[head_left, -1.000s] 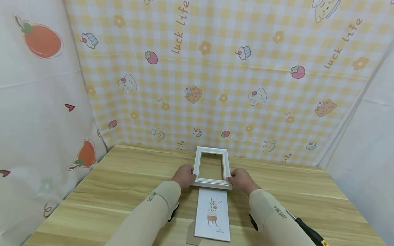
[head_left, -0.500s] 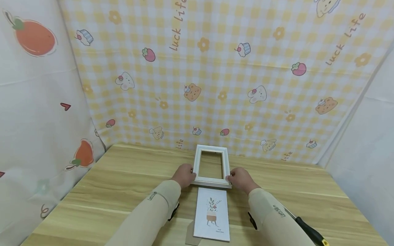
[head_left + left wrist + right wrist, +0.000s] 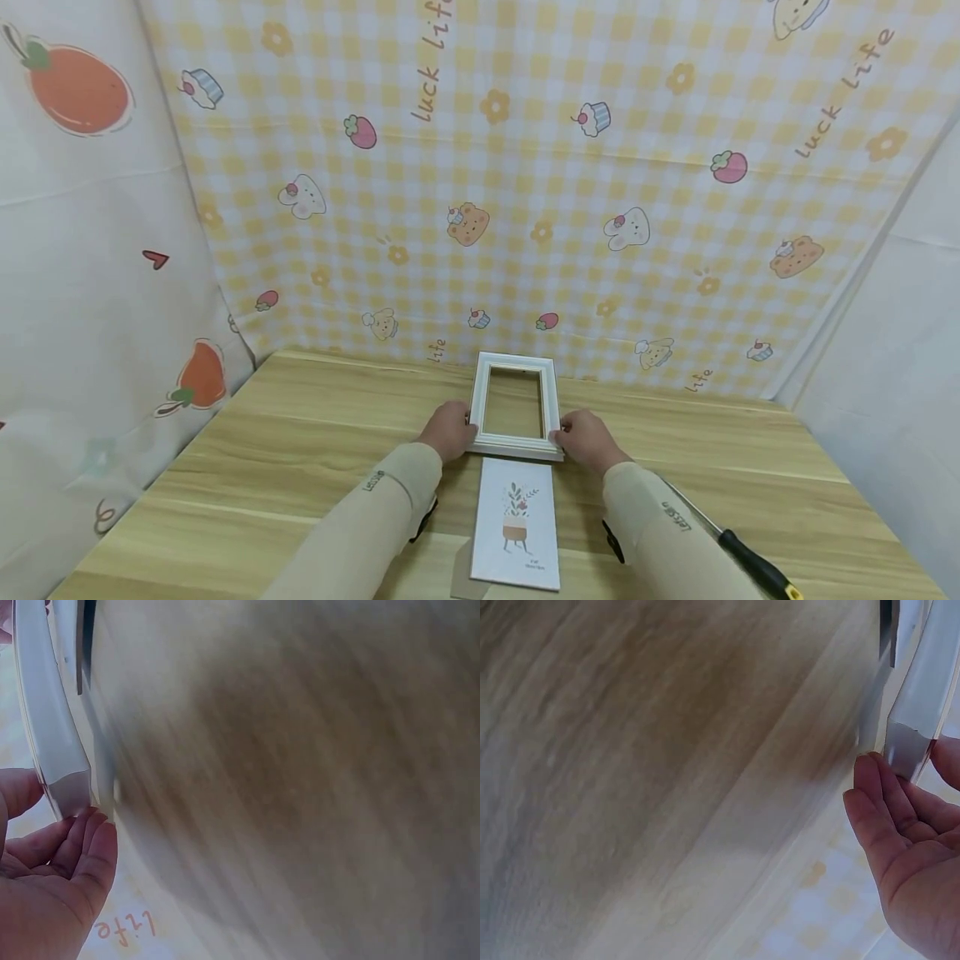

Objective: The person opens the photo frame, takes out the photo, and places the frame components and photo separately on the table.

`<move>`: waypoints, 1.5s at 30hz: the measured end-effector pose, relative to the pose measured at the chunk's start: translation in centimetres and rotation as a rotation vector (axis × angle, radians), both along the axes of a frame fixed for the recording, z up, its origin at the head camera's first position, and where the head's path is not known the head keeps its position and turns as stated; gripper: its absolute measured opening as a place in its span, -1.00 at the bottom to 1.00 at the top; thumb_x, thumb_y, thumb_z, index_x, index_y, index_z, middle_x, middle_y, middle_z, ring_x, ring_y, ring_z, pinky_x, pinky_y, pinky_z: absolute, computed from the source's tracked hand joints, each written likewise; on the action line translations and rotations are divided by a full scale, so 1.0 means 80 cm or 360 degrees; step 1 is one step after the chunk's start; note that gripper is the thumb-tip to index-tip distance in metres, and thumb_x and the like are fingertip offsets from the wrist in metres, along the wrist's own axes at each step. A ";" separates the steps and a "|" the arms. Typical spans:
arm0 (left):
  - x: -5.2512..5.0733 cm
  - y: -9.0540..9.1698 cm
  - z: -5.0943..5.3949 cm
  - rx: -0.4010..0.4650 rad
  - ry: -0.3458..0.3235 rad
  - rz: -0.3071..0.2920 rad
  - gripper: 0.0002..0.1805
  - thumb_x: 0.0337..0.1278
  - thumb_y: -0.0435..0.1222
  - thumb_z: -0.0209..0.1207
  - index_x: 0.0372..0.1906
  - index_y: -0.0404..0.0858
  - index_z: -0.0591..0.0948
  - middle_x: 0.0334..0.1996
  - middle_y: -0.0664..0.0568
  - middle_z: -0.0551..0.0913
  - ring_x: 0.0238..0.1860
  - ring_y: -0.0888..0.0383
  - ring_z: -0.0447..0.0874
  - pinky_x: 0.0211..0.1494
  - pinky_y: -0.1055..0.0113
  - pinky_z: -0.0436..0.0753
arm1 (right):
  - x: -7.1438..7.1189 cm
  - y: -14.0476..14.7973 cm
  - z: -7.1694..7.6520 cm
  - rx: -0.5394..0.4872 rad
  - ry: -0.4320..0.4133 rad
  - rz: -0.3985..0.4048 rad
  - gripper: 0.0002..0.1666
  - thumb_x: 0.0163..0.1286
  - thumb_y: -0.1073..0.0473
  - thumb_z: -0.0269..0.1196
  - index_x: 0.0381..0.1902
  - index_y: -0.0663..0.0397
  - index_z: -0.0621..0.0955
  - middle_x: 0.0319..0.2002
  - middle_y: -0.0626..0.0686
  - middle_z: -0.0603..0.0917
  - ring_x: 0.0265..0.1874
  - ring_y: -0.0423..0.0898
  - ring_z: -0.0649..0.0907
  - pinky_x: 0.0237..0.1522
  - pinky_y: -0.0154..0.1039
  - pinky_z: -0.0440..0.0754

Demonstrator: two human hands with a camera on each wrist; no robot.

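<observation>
A white picture frame [image 3: 517, 446] with an open middle, through which the wood shows, is held at its two near corners. The left hand [image 3: 448, 429] grips the left one; in the left wrist view that hand [image 3: 60, 870] has its thumb on one face and its fingers curled behind the corner. On the right corner the right hand [image 3: 588, 439] has the same pinch, and the right wrist view shows this hand [image 3: 907, 832] with its fingertips against the corner. Just below the frame lies a white card [image 3: 516, 525] printed with a potted plant, on top of a greyish-brown piece [image 3: 467, 575].
A screwdriver [image 3: 753, 562] with a black and yellow handle lies by the right forearm, which partly covers it. Wooden tabletop [image 3: 315, 467] extends to both sides. A yellow checked cloth [image 3: 420, 175] hangs right behind the table, with white cloths at left and right.
The head view has tilted and shifted slightly. Both hands keep their grip on the picture frame, which stays nearly in place; the right forearm has shifted a little, uncovering more of the screwdriver's shaft.
</observation>
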State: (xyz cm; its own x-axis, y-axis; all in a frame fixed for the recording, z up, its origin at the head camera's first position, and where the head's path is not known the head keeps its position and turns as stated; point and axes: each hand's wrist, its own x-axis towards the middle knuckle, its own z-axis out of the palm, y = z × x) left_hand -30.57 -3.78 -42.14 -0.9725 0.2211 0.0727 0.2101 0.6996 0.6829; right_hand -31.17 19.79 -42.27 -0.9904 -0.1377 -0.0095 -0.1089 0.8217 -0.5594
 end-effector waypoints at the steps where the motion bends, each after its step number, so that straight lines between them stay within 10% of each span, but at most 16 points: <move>1: 0.000 0.000 -0.001 -0.0002 -0.0006 0.0001 -0.65 0.15 -0.48 0.11 -0.65 -0.20 0.28 -0.69 0.07 0.27 -0.61 0.17 0.25 -0.52 0.35 0.29 | 0.000 0.000 -0.001 0.0001 0.0000 0.0000 -0.72 0.30 0.26 0.24 -0.62 0.16 0.54 -0.73 -0.07 0.34 -0.68 -0.17 0.31 -0.57 -0.31 0.27; 45: -0.001 0.001 -0.010 -0.0082 -0.0044 0.0006 -0.72 0.17 -0.44 0.16 -0.61 -0.27 0.39 -0.64 0.02 0.38 -0.57 0.15 0.33 -0.48 0.33 0.38 | 0.004 0.000 -0.001 0.0132 0.0013 0.0028 -0.82 0.30 0.27 0.24 -0.51 0.21 0.57 -0.63 -0.03 0.47 -0.60 -0.13 0.41 -0.48 -0.27 0.38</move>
State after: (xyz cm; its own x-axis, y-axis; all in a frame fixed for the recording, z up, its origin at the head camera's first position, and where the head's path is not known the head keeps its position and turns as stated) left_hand -30.61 -3.69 -42.92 -0.9748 0.2205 0.0345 0.1893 0.7349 0.6512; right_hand -30.85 19.75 -42.38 -0.9880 -0.1541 -0.0133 -0.1280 0.8630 -0.4887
